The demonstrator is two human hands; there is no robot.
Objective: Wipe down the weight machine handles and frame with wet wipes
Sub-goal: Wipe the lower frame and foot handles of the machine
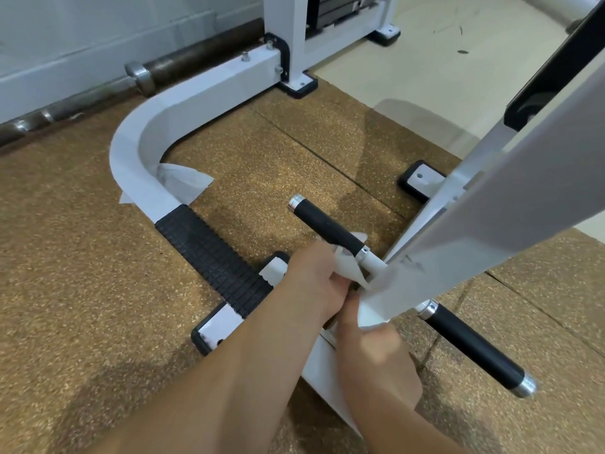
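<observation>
The white weight machine frame (209, 93) curves across the floor, and a white slanted bar (491, 204) rises at the right. Two black handles stick out from that bar's base: a far handle (327, 224) and a near handle (474, 348). My left hand (311, 283) holds a white wet wipe (348, 267) against the inner end of the far handle, fingers curled on it. My right hand (376, 352) sits just below, at the base of the slanted bar, touching the lower part of the wipe; its fingertips are hidden.
A used white wipe (183, 181) lies on the brown speckled floor beside the curved frame. A black ribbed foot plate (212, 257) covers the frame near my arms. A barbell (98, 90) lies along the wall. The weight stack (340, 8) stands at the top.
</observation>
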